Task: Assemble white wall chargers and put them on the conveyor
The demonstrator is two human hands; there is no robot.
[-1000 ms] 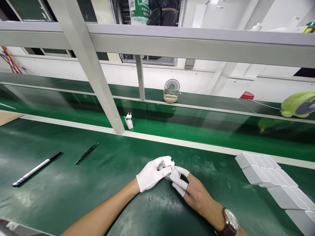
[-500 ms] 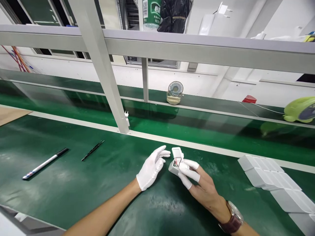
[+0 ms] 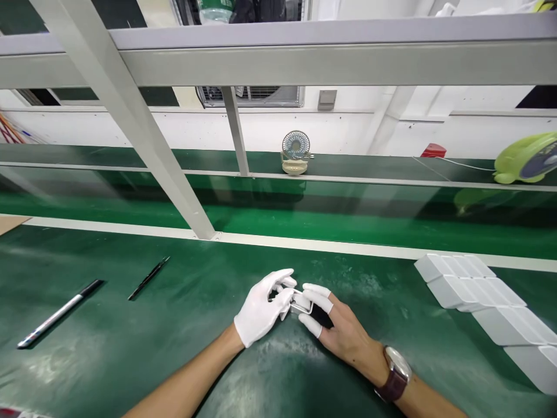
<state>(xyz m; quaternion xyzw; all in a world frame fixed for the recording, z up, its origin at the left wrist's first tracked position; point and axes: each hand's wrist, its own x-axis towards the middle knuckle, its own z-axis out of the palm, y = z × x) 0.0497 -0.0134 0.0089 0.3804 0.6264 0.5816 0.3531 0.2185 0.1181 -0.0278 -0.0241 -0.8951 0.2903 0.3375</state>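
A small white case (image 3: 301, 302) is between my two hands above the green table. My left hand (image 3: 263, 306), in a white glove, has its thumb and fingers closed round the case's left side. White finger covers are on the thumb and fingertips of my right hand (image 3: 343, 328); these fingers are parted, with the tips at the right edge of the case. The inside of the case is too small and partly covered to make out.
White boxes (image 3: 483, 290) stand in rows at the right. A marker (image 3: 61, 313) and black tweezers (image 3: 149, 278) lie at the left. A slanted metal post (image 3: 143, 133) meets the table's back edge. Behind are a small fan (image 3: 296, 145) and a green fan (image 3: 524, 158).
The case has moved left and turned, from my right hand into my left hand's fingers, which have closed on it. My right fingers have loosened. The camera view has shifted.
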